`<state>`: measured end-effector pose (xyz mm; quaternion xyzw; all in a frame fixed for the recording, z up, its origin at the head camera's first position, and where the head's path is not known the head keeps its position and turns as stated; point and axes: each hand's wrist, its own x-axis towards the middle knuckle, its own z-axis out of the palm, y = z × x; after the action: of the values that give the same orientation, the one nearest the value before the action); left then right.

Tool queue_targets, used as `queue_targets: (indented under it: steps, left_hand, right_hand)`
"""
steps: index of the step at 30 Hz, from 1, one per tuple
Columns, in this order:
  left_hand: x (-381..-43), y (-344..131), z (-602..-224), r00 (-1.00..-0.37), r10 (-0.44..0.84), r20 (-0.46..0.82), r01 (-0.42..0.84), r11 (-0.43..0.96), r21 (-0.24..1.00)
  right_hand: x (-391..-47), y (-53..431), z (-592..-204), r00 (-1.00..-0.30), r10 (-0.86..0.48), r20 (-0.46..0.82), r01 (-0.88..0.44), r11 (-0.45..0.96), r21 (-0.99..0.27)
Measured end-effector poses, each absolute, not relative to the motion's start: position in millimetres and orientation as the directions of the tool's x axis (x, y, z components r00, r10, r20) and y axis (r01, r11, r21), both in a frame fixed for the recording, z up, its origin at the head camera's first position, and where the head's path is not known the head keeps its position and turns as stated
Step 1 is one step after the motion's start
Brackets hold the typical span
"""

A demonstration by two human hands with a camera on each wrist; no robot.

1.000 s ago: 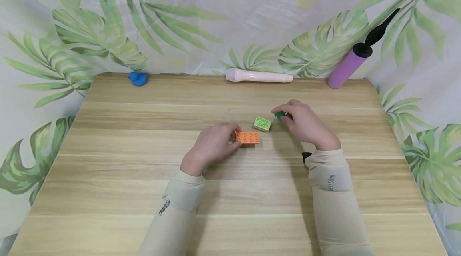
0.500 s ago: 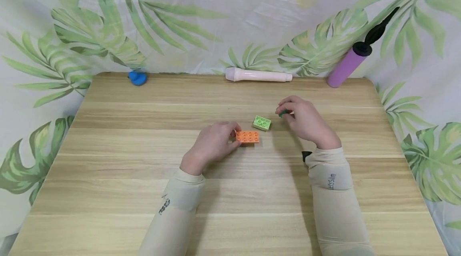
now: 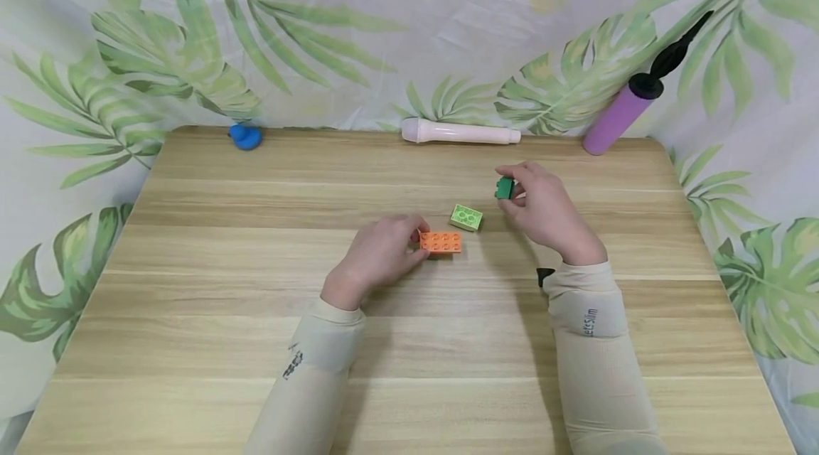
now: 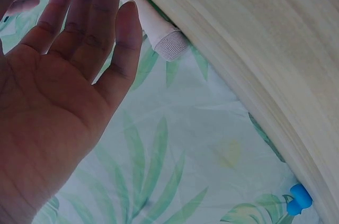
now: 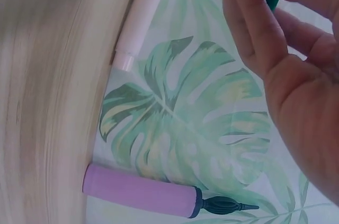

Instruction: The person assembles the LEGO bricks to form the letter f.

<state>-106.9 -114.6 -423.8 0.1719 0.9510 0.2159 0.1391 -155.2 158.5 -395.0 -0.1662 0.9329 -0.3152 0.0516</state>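
Leaf-printed cloth (image 3: 448,14) backs the wood-grain tabletop (image 3: 224,227); we cannot identify a black object (image 3: 544,276) half-hidden by a beige sleeve (image 3: 585,302); near a lime-green plastic brick (image 3: 466,217), the left hand (image 3: 379,256) pinches an orange eight-stud brick (image 3: 441,242), the right hand (image 3: 544,207) a dark-green studded brick (image 3: 503,188).

Green brick (image 3: 503,188), apparently above the table (image 3: 448,370)

Two long cream sleeves cover the forearms, the left sleeve (image 3: 291,412) at the lower left of centre, the right sleeve (image 3: 608,398) at the lower right. Each has a paler, greyish band below its snug cuff. Dark lettering (image 3: 589,322) on the right one seems to read "LetsSlim"; the dark print (image 3: 293,365) on the left is illegible. A small black piece (image 3: 544,276) edges the right cuff. Thin creases cross the fabric.
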Motion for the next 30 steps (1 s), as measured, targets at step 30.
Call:
queue_targets:
  steps: [30]
  left_hand:
    - [-107, -114, -423, -0.902, 0.381, -0.202, 0.257, 0.852, 0.457]
  right_hand:
    - [-148, 144, -387, -0.941, -0.327, 0.083, -0.272, 0.589, -0.761]
